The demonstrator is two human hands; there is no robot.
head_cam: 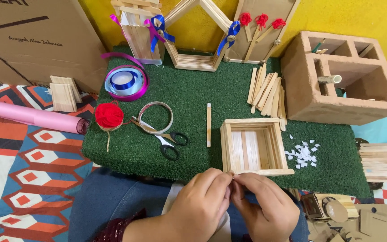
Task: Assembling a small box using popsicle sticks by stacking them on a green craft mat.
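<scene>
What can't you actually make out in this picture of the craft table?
Head view only:
- What the left hand and right hand pinch: hidden by their fingertips.
- Inside of the hollow brick: shadowed; a pale tube shows only partly.
- Stack of wooden sticks at right: cut off by the frame edge.
- White scraps on the green mat: too small to identify.

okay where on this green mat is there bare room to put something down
Bare grass lies between the scissors and the single stick, and behind the stick box. Crowded: paper scraps, loose sticks, ribbon rolls.
</scene>
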